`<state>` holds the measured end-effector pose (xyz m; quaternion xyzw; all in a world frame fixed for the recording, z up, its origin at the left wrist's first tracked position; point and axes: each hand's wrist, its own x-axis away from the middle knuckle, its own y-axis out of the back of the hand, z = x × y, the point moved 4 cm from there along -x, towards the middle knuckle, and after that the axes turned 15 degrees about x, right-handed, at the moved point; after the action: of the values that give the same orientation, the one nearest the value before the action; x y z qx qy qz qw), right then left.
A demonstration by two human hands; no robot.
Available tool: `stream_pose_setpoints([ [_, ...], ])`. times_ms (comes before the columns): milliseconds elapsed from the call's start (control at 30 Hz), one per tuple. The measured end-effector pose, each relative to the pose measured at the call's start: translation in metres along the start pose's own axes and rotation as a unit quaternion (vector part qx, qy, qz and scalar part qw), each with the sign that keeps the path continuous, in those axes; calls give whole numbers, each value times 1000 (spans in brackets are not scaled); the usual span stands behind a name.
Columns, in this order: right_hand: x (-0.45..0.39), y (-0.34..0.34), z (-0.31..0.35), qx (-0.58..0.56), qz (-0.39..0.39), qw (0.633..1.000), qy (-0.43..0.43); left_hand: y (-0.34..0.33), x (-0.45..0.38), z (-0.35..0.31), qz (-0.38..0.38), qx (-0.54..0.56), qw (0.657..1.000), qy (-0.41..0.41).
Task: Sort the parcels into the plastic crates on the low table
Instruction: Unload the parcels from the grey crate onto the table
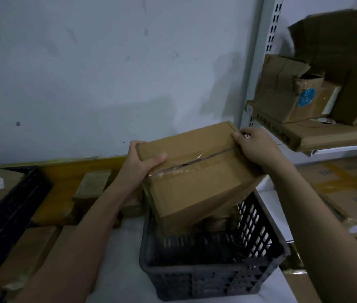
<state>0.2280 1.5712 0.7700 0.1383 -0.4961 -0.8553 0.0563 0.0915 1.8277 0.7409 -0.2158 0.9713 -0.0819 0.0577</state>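
Note:
A brown cardboard parcel (pixel 197 171), taped along its top seam, is tilted over the far end of a dark grey plastic crate (pixel 212 278). My left hand (pixel 142 162) grips the parcel's left corner, thumb on top. On its upper right edge sits my right hand (pixel 254 145), fingers curled over the far side. The parcel's lower end dips inside the crate, where a smaller brown parcel (pixel 219 221) shows beneath it. The crate stands on a white low table (pixel 120 259).
A black crate (pixel 6 215) lies to the left, with several brown and yellow parcels (pixel 63 193) beside it. At right, a white metal shelf unit (pixel 258 84) carries cardboard boxes (pixel 287 92), and more boxes (pixel 348 189) sit on its lower level. A pale wall is behind.

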Motion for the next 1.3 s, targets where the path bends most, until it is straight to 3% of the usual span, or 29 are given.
stream_pose_setpoints([
  [200,-13,-12,55,-140,-15,990,13,54,-5,-20,-90,47,992,-79],
  [333,-28,-37,62,-323,-6,944,-66,95,-6,-25,-160,110,977,-90],
  [433,-32,-88,42,-287,3,950,-122,130,-1,-23,-239,177,949,-101],
  [600,-17,-207,-1,-115,166,969,-145,164,9,-18,-333,167,920,-123],
  [733,-11,-258,-30,-65,214,953,-206,169,16,-12,-373,137,909,-124],
  [1067,29,-279,-34,-279,189,882,-330,186,31,25,-421,114,897,-67],
  [1300,40,-270,-32,-294,156,890,-312,189,45,42,-439,108,891,-36],
])
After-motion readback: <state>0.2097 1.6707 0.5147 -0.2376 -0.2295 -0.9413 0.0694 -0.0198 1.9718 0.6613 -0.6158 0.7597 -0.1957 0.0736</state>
